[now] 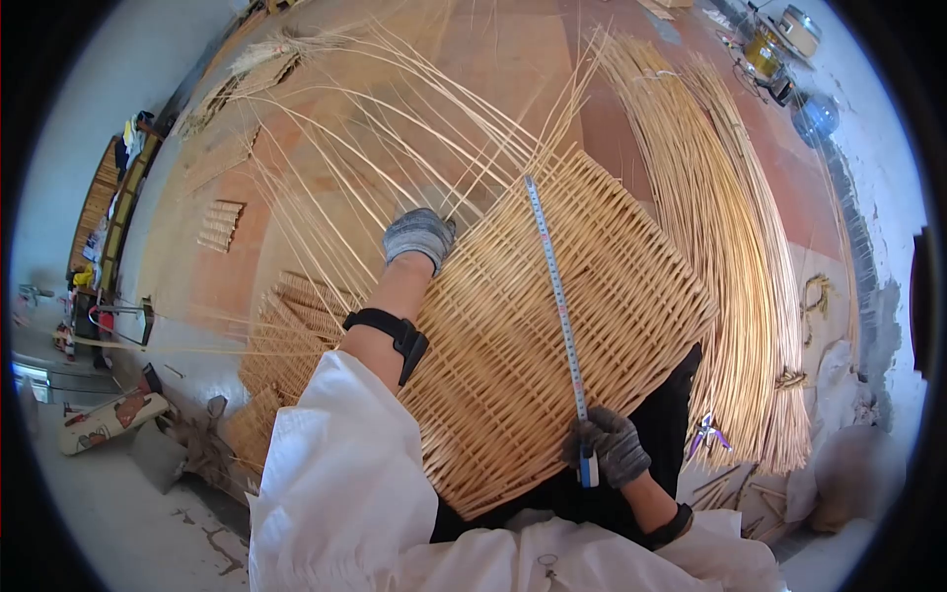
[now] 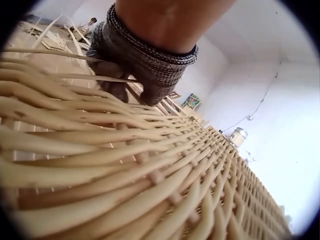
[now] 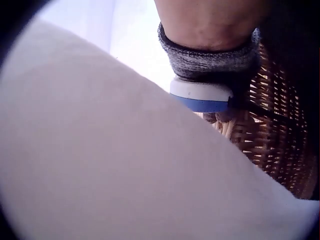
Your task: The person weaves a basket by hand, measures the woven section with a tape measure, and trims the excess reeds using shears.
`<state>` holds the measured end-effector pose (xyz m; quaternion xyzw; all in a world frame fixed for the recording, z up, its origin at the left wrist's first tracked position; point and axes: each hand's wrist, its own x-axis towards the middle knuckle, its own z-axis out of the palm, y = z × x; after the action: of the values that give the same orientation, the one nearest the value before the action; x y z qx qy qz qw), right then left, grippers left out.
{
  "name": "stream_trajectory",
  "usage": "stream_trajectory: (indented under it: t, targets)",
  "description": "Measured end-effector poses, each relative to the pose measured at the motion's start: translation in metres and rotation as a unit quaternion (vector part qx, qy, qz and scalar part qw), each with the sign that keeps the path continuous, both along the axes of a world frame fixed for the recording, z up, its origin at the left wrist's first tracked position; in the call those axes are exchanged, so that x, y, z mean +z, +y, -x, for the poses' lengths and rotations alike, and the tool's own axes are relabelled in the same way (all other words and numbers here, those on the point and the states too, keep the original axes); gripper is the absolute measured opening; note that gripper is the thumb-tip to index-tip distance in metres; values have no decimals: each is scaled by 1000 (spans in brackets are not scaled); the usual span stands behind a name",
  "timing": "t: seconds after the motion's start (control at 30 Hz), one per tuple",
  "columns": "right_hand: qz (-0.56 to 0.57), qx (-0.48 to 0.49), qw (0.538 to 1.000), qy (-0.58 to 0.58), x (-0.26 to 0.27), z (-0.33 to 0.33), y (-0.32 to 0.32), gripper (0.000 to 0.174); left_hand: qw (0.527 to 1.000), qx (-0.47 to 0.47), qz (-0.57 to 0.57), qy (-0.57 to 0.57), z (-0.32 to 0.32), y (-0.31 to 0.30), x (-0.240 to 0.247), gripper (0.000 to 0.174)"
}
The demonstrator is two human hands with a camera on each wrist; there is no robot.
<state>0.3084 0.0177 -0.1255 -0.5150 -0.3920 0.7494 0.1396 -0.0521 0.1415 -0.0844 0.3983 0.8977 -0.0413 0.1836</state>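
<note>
A woven wicker panel lies tilted across the person's lap, long loose rods fanning out from its far left edge. The left hand, in a grey knit glove, grips rods at that edge. In the left wrist view its curled fingers sit right at the weave, with a thin rod passing by them. A tape measure with a blue and white case is held in the gloved right hand at the panel's near edge. Its extended blade runs over the weave to the far corner. The white sleeve covers much of the right wrist view.
Long bundles of wicker rods lie on the floor to the right, with purple-handled pruning shears on their near end. More woven panels lie at the left. A small woven piece is farther off on the floor.
</note>
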Motion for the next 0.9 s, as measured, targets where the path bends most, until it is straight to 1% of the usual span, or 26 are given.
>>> stream_trajectory:
  t: [0.1,0.2,0.3,0.37,0.4,0.5,0.53,0.57,0.6,0.67,0.73,0.77,0.8,0.83,0.87,0.9]
  targets:
    - [36,-19,999,32,27,9,4,13,999,22,33,-27,-19,-1,34,54]
    - [5,-2,1000,25,31,8,6,14,999,25,19,-13,-19,0,24,49]
    - [35,-17,999,32,31,8,5,14,999,14,21,25,-16,8,8,45]
    - [39,-10,999,34,31,7,6,13,998,-13,30,55,-7,13,-8,39]
    - [40,-8,999,36,31,8,7,13,997,-27,33,71,-3,16,-8,35]
    - [18,12,999,44,23,3,6,13,976,-151,110,108,19,11,-8,26]
    - [35,10,998,55,23,2,5,13,999,-14,14,-26,26,4,-12,26]
    - [48,9,997,67,24,2,8,13,976,127,-86,-155,36,-2,-18,25]
    - [60,9,995,80,25,2,10,14,906,263,-184,-275,50,-7,-24,25]
    - [66,14,994,88,27,1,14,14,955,167,-131,-207,105,-13,-72,25]
    - [87,17,993,77,29,3,15,14,992,66,-56,-88,98,-17,-58,27]
    - [89,13,992,84,27,3,15,15,1000,13,-8,-3,49,-18,-7,27]
    - [91,9,992,91,26,2,14,15,995,-39,41,81,17,-18,20,29]
    - [90,6,991,98,25,2,14,15,992,-35,87,85,16,-13,11,39]
    - [61,23,994,85,25,2,14,15,971,-69,179,144,22,-9,3,43]
    - [30,37,996,72,24,1,14,15,937,-104,267,201,29,-3,-12,48]
